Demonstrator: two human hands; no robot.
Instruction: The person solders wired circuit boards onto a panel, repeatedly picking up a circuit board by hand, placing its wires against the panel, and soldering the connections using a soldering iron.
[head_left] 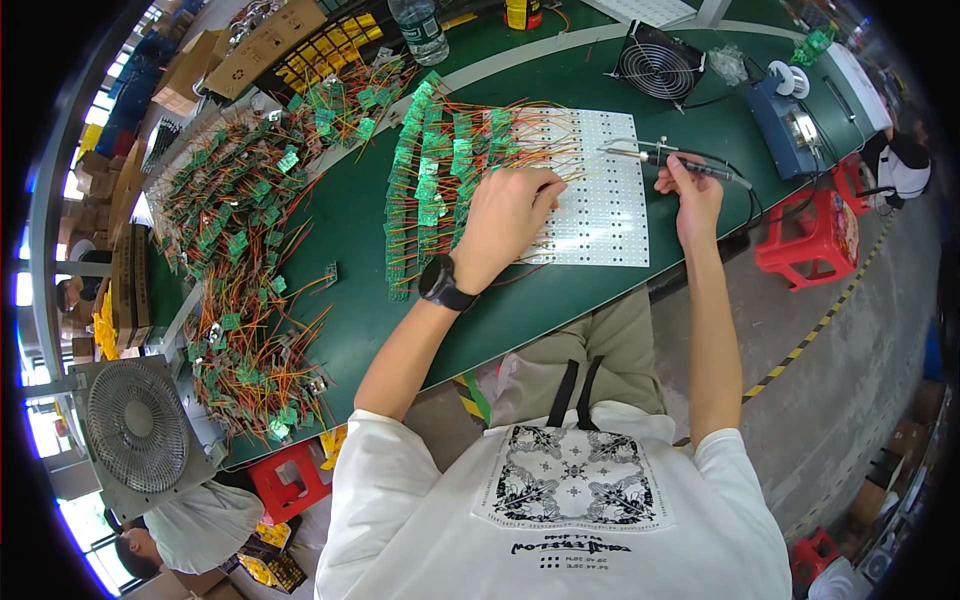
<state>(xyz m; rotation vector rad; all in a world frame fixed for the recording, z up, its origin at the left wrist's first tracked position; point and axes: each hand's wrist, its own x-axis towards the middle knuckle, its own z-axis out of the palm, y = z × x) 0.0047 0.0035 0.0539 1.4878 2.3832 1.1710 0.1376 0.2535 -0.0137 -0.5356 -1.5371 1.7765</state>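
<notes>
My right hand (690, 195) grips a soldering iron (695, 166) like a pen, with its metal tip pointing left over the white panel. The white panel (615, 225) lies flat on the table and bears rows of small dark marks. Over its left part, my left hand (510, 212) is closed, thumb and forefinger together at a thin wire (572, 178); the palm hides much of the wire. Rows of small green circuit boards (430, 170) stand left of that hand, their red and yellow wires reaching onto the panel.
A large heap of wired green boards (235, 230) covers the table's left side. Behind the panel sits a black fan (660, 65). A blue soldering station (785, 125) with a solder spool (788, 80) stands at right. A bottle (420, 35) is at the back. Red stools (815, 240) flank the table.
</notes>
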